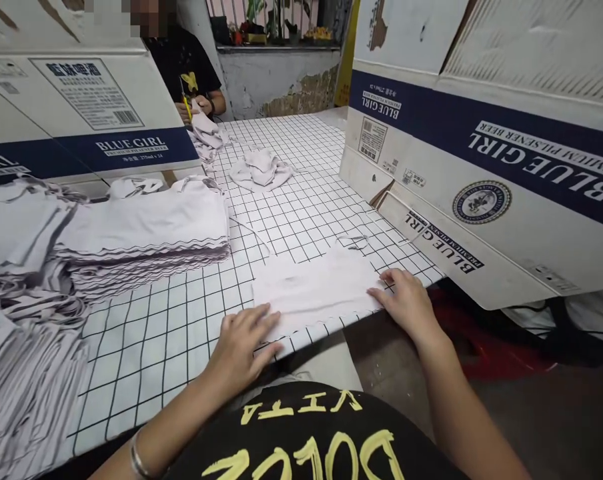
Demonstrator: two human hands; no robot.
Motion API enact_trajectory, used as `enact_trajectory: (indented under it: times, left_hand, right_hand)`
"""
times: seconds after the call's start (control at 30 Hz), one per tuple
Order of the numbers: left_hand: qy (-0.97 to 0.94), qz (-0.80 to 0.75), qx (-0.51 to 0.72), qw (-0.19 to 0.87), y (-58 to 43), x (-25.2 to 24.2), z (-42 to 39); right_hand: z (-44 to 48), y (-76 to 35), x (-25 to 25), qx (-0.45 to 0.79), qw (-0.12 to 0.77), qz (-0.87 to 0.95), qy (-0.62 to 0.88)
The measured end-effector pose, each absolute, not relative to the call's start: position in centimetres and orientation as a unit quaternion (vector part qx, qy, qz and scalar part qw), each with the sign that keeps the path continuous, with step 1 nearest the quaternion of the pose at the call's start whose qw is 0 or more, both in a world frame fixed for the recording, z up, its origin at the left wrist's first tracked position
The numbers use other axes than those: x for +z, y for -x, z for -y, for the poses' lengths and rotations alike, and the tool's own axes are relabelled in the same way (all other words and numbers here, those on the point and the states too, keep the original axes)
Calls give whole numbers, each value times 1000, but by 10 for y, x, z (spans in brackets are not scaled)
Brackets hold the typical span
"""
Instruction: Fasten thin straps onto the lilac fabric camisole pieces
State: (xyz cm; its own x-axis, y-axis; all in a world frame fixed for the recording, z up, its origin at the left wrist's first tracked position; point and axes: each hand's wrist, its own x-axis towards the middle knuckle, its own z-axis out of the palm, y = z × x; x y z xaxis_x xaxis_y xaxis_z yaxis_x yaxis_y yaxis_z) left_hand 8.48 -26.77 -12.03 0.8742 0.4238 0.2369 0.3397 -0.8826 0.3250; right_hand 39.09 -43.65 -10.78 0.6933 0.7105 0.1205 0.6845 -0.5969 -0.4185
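A pale camisole top [316, 283] lies spread flat near the table's front edge, its thin straps stretching away from me. On its lower left corner rests my left hand [249, 340], palm down with the fingers apart. My right hand [404, 300] touches the garment's right edge with fingertips and thumb spread; I see nothing gripped in it. To the left sits a neat stack of similar pale tops [146, 223], their wavy hems layered toward me.
More folded pale garments [21, 393] pile up at the left edge. A crumpled pale garment [261, 168] lies farther back on the grid-patterned tablecloth [181, 347]. Cardboard beer cartons stand left [81, 113] and right [481, 153]. Across the table, a person [191, 73] holds pale fabric and a yellow tool.
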Motion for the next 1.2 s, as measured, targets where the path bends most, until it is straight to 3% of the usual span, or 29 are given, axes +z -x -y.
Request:
enact_trajectory:
  times: [0.1,0.17,0.23,0.33,0.53,0.8,0.87,1.03,1.2]
  left_hand:
    - [-900,-339,226,155,-132,-105,228]
    - [-852,-437,219,185,-172,-101,193]
    - [-780,-488,187,343,-208,-103,164]
    - [-682,-484,164,524,-241,-109,141]
    - [-560,-426,183,687,-264,-93,106]
    - [-521,-371,315,701,-284,-24,49]
    - [-567,-292,314,703,-272,-16,69]
    - [-691,-120,255,665,-230,-19,143]
    - [-742,-108,219,625,-218,-27,173]
  right_hand:
    - [401,-352,-100,20,251,550,797]
    - [376,-318,-108,80,203,675,705]
    - [358,-292,-121,127,149,736,648]
    - [349,-278,-137,147,116,749,635]
    - [354,-287,-138,161,117,749,631]
    - [354,-287,-137,247,185,725,616]
    - [350,-298,-127,298,264,682,613]
    - [324,-345,-79,363,568,427,603]
    - [299,-361,-45,496,564,428,502]
